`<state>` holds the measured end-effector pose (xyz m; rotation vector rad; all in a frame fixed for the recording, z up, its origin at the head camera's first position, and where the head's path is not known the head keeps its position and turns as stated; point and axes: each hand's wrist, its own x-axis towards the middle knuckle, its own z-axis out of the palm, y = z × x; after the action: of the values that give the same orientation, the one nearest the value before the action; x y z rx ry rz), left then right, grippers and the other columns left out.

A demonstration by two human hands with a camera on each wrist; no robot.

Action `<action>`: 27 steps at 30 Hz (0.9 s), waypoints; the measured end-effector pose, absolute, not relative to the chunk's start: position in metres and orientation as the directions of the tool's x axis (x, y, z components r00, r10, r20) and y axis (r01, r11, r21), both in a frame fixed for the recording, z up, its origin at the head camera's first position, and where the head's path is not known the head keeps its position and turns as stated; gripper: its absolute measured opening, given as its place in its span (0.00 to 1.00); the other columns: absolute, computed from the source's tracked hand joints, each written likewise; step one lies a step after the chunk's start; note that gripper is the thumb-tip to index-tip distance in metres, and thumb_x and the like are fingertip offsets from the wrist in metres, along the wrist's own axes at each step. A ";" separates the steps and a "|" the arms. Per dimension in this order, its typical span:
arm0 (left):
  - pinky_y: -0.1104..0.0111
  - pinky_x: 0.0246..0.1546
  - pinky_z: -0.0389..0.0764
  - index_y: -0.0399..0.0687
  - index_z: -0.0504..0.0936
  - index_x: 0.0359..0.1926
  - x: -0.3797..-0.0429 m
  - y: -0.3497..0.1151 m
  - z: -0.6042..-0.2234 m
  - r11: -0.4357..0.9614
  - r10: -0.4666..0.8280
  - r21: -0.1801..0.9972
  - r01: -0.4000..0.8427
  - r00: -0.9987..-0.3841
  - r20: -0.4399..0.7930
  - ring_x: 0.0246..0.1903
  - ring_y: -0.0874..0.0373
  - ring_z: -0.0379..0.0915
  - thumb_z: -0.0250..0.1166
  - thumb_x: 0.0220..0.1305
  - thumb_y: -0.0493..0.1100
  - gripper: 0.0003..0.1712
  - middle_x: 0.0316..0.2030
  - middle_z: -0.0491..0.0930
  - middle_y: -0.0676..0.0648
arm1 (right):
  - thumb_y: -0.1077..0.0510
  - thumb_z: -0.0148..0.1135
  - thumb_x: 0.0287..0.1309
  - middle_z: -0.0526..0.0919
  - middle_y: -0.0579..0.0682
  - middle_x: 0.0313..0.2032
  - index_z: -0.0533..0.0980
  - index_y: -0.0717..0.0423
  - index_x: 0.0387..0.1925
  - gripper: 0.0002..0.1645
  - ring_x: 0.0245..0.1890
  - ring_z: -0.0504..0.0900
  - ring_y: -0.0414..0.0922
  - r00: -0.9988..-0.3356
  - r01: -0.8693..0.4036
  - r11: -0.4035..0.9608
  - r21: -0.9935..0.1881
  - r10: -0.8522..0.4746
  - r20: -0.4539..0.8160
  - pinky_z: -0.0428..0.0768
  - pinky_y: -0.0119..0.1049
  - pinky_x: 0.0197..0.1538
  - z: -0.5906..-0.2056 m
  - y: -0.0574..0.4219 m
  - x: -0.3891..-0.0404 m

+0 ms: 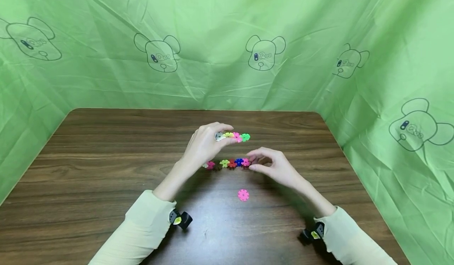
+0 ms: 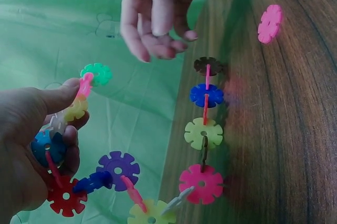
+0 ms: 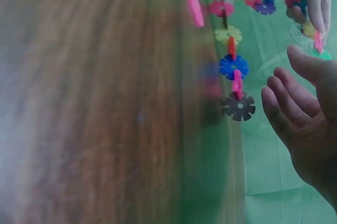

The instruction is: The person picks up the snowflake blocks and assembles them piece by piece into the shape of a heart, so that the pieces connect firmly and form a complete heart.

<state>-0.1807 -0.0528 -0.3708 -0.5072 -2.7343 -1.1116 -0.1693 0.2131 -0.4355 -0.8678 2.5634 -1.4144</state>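
A chain of interlocking notched plastic discs (image 2: 202, 133) in many colours runs across the table and bends up into my left hand (image 1: 207, 140). That hand pinches the raised end between thumb and fingers, near a pink disc (image 2: 86, 84); a green disc (image 1: 245, 137) sticks out past the fingertips. Part of the chain is hidden behind the left hand in the head view. At the other end is a brown disc (image 3: 239, 106). My right hand (image 1: 274, 166) is beside this end, fingers loosely bent, with a gap to the discs in the right wrist view.
A single pink disc (image 1: 243, 195) lies apart on the dark wooden table (image 1: 106, 170), nearer to me than the chain. Green cloth (image 1: 220, 79) with bear outlines hangs behind the table and along its sides.
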 end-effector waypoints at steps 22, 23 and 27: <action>0.54 0.51 0.84 0.61 0.87 0.56 -0.185 -0.054 -0.372 0.665 0.258 0.652 0.365 -0.931 0.258 0.56 0.52 0.83 0.72 0.61 0.64 0.26 0.57 0.86 0.54 | 0.51 0.81 0.49 0.82 0.45 0.44 0.87 0.48 0.48 0.22 0.42 0.79 0.41 -0.531 -0.671 0.378 -0.637 -0.846 0.058 0.80 0.31 0.44 -0.456 0.196 -0.162; 0.54 0.50 0.84 0.61 0.87 0.56 -0.185 -0.054 -0.372 0.665 0.257 0.651 0.365 -0.931 0.259 0.56 0.52 0.84 0.72 0.61 0.64 0.25 0.57 0.86 0.54 | 0.51 0.81 0.49 0.81 0.45 0.43 0.88 0.48 0.46 0.21 0.42 0.78 0.41 -0.524 -0.680 0.374 -0.631 -0.850 0.060 0.79 0.32 0.45 -0.457 0.195 -0.162; 0.54 0.49 0.84 0.62 0.87 0.55 -0.186 -0.054 -0.373 0.664 0.256 0.654 0.364 -0.931 0.258 0.56 0.53 0.84 0.72 0.60 0.64 0.25 0.56 0.86 0.55 | 0.51 0.81 0.47 0.80 0.46 0.40 0.88 0.47 0.41 0.17 0.39 0.76 0.41 -0.524 -0.684 0.380 -0.622 -0.850 0.057 0.79 0.32 0.44 -0.455 0.193 -0.162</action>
<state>-0.1862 -0.0543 -0.3729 -0.5122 -2.7323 -1.1206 -0.1618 0.1925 -0.4551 -1.3540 2.3703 -0.8715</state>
